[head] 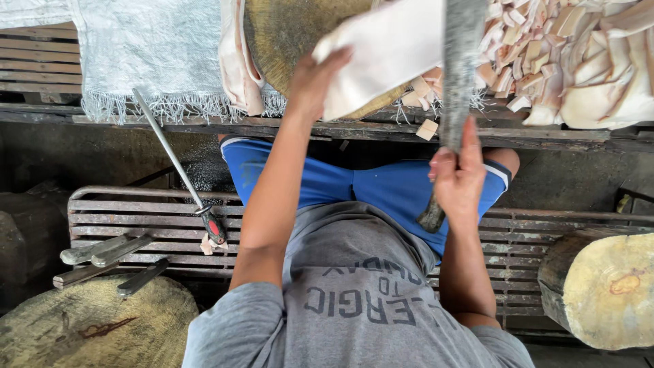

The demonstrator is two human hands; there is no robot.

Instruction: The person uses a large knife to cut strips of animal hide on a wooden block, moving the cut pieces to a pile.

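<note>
Slab [381, 58] gripped in left hand [315, 80], cleaver [458, 65] clenched in right hand [458, 178].
Slab lies on the round block [286, 31] at the table's [204, 126] near edge; cut pieces [524, 54] crowd the right, cloth [150, 54] covers the left, steel [174, 167] leans beside the bench [136, 218].

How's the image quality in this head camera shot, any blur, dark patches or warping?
Head view: the cleaver looks smeared by motion blur; both hands, left hand and right hand, are fairly sharp. Daylight falls evenly on the pale slab; the space under the bench is dim. Wide-angle bending shows at the edges.
</note>
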